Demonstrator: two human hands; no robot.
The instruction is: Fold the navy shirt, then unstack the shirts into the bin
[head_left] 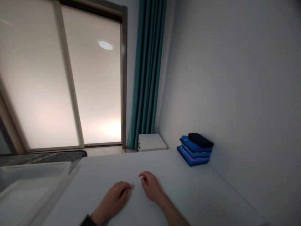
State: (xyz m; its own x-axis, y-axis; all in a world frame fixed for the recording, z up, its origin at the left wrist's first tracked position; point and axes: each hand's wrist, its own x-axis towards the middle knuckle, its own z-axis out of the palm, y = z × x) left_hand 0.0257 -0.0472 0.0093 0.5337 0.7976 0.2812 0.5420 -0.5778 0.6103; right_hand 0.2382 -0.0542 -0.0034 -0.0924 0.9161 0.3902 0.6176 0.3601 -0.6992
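My left hand [114, 198] rests on the white tabletop [101, 171], its fingers loosely bent and the thumb a little apart from them. Nothing shows in it. To its right, my right hand [149, 185] is also on or just over the table, with the index finger reaching out to the left and the thumb apart; it is empty too. A small gap separates the two hands. Beyond my right hand, against the wall, sits a stack of folded blue and purple cloths [195, 153] with a dark folded cloth [200, 140] on top.
At the left stands a translucent white plastic bin [56, 175], beside a dark patterned surface [47, 158]. Past the table's far edge are a small white cabinet [151, 141], a teal curtain [149, 69] and frosted sliding doors [94, 84]. A white wall [230, 78] borders the right side.
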